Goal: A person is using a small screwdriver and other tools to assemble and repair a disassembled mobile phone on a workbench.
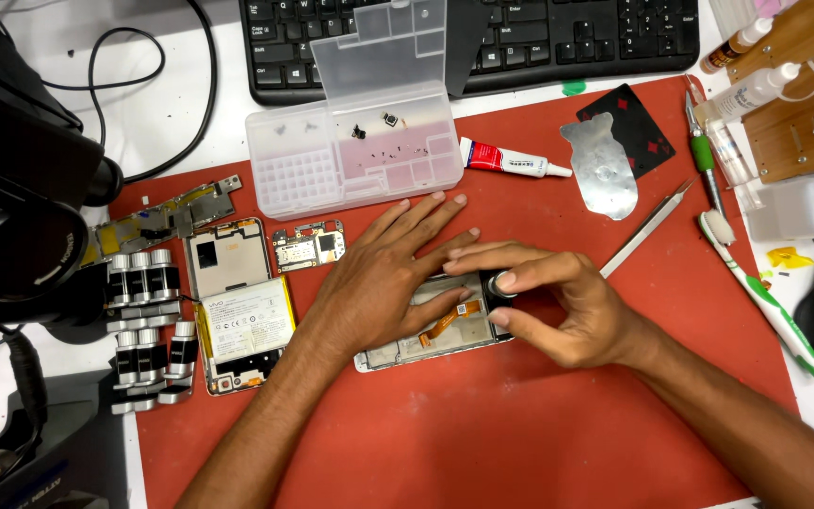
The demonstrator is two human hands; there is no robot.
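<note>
Phone frame [431, 330], opened, lies flat on the red mat [520, 443], mid-mat. Left hand [383, 273] rests on it, palm down, fingers spread. Right hand [558, 302] pinches a small dark cylindrical part [499, 283] at the frame's right end. Beyond: clear parts box [360, 151], glue tube [511, 160], black keyboard [539, 38].

Bright even overhead light, soft shadows, sharp centre, blurred left edge.
</note>
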